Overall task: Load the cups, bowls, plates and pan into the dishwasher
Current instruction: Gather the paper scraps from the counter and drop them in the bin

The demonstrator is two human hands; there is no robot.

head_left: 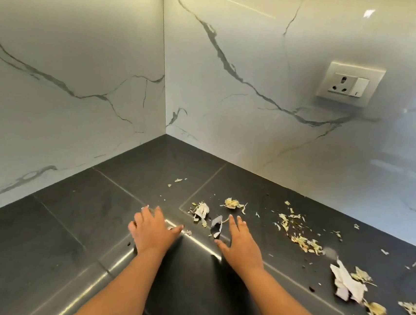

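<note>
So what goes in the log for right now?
left hand: open, flat on counter | right hand: open, flat | scraps: scattered | dishes: none visible

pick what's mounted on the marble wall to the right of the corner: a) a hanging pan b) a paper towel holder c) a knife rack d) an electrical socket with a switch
d, since a white socket plate with a switch sits on the marble wall above the dark countertop, and no pan, holder or rack shows there.
</note>
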